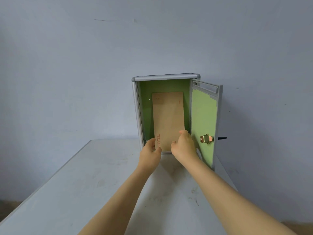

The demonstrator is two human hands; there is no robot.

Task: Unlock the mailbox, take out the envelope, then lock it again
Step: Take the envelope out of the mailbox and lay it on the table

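Both hands, left [150,150] and right [183,145], pinch the envelope [167,116] standing inside the open mailbox [137,107].

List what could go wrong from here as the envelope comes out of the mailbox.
1. The envelope stands tall inside; tilted, its top may catch under the mailbox frame and crease.
2. The right hand works close to the open door; a bump could swing it.
3. The key sticks out behind the door and might snag.

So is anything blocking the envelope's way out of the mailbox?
Nothing visible. The door is swung open to the right, clear of the opening. Both hands, left hand and right hand, are at the envelope near its bottom edge, and the table in front is bare.
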